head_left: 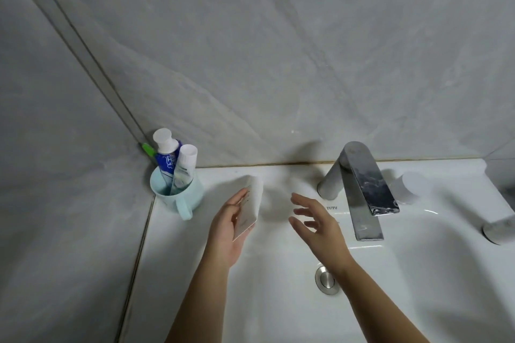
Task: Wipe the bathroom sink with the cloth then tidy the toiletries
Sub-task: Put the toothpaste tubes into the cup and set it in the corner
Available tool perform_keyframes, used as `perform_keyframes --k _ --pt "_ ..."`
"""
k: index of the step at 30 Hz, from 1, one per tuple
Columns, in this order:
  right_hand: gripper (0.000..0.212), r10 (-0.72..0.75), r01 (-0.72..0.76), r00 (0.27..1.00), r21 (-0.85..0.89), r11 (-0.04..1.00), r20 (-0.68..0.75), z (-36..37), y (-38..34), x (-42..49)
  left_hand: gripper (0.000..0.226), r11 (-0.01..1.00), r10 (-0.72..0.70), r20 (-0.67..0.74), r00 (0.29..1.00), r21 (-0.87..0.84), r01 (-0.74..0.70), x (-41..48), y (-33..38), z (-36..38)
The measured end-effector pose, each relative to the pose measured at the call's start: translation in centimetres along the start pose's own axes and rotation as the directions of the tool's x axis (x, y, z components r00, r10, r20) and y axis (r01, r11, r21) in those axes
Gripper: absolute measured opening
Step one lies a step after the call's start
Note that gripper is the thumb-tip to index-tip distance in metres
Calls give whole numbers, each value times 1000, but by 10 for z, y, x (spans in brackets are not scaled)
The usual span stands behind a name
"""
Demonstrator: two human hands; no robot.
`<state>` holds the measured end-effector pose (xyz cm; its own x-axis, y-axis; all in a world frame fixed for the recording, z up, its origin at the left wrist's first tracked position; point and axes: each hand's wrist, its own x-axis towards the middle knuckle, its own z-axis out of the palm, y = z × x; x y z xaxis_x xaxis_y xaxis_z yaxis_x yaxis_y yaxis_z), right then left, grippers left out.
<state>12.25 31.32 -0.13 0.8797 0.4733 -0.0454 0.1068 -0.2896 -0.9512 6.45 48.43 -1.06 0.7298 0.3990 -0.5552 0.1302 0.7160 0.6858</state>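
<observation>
**While the left hand is gripping a white toiletry, the right is hovering empty**

As it is being held just above the back ledge of the sink [195,259], the white toiletry [252,203] is looking flat, pale and blurred, so I cannot tell tube from box. The left hand [228,228] is curling its fingers behind it. The right hand [315,225] is spreading relaxed fingers nearby, holding nothing. In the corner, a mint cup [178,192] is carrying a blue tube [167,159], a pale tube [184,170] and a green toothbrush [148,149]. A chrome faucet [362,189] is reaching over the white basin and its drain [325,279]. Grey marbled wall tiles [278,64] are enclosing the back and left.
</observation>
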Motion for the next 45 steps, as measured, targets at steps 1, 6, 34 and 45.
perform_keyframes --k 1,6,34,45 --pt "43 -2 2 1000 1 1000 1 0 1 0 32 1000 5 16 1000 8 -5 1 0 -1" --pt "47 -80 83 995 -61 995 57 -1 0 4 44 997 53 86 995 58 -58 1 1 -3" --pt "19 -132 130 989 -35 991 -61 27 -56 92 35 349 664 142 734 809 -473 -40 9 -46" --pt "10 -116 106 991 -144 984 -60 21 -60 88 51 178 699 208 684 876 -448 -53 7 -57"
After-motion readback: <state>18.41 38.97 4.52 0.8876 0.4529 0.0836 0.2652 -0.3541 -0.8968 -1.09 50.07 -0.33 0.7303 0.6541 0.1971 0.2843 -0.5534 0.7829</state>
